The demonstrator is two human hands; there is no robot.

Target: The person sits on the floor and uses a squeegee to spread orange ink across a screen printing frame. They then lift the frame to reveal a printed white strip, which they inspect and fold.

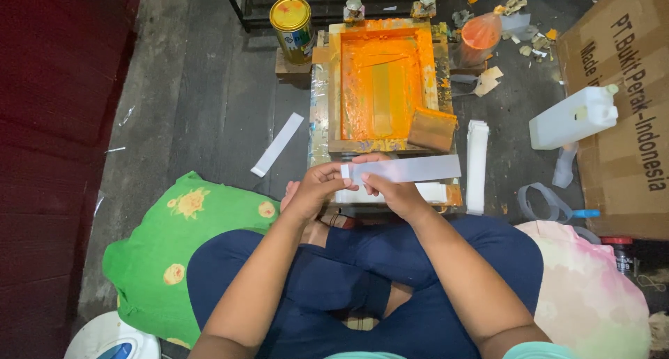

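Both hands pinch one white strip [404,169]: left hand [313,192] at its end, right hand [394,192] beneath. Unprinted; orange-inked screen frame [387,87] just beyond, strip stack [477,165] right.

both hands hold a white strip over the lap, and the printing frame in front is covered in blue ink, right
Not quite: the ink is orange, not blue. The head view shows the left hand and right hand holding the white strip, with the orange-covered printing frame in front.

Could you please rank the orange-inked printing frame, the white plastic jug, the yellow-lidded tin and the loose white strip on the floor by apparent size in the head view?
1. Orange-inked wooden printing frame
2. White plastic jug
3. Yellow-lidded round tin and loose white strip: too alike to rank.
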